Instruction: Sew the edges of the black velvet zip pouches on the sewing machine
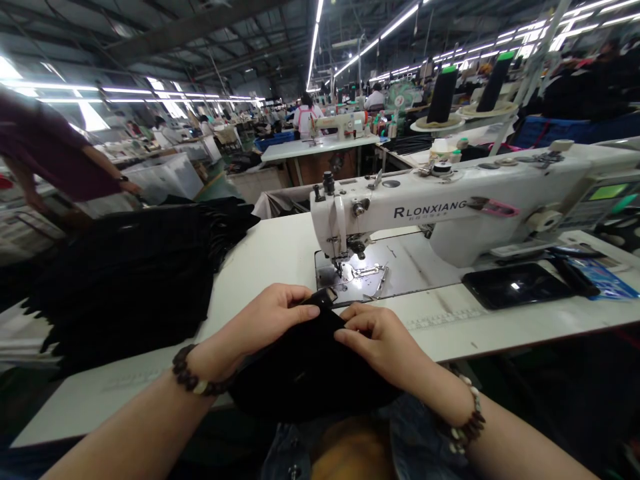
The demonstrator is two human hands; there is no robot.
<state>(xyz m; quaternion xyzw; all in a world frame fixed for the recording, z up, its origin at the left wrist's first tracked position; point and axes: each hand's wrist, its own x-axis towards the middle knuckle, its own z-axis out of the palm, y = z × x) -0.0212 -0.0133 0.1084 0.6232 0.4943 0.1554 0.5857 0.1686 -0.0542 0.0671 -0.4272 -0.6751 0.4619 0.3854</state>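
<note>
At the front edge of the white table (270, 260), just short of the sewing machine (390, 207), a piece of black cloth (315, 367) is held up over the wearer's lap. Its upper edge is pinched by the left hand (273, 317), the thumb pressed on top and the other fingers largely hidden behind. Close beside it, the cloth is also pinched by the right hand (387, 340), between thumb and curled fingers, whose tips are partly lost against the black. Between the hands a small dark tab (325, 297) with a paler end is shown (whether it is part of the cloth cannot be told). Folds and seams are swallowed by the darkness of the cloth, and its lower outline is merged with the shadow below the table.

The needle area is crowded by metal parts, so the needle itself is hard to make out. On the right, a black phone (517, 285) is laid on the table, near a blue packet (603, 277) that is partly covered. To the left, black pieces (125, 280) are stacked; beyond them a co-worker in a maroon top (45, 143) is cut off by the frame and blurred.
</note>
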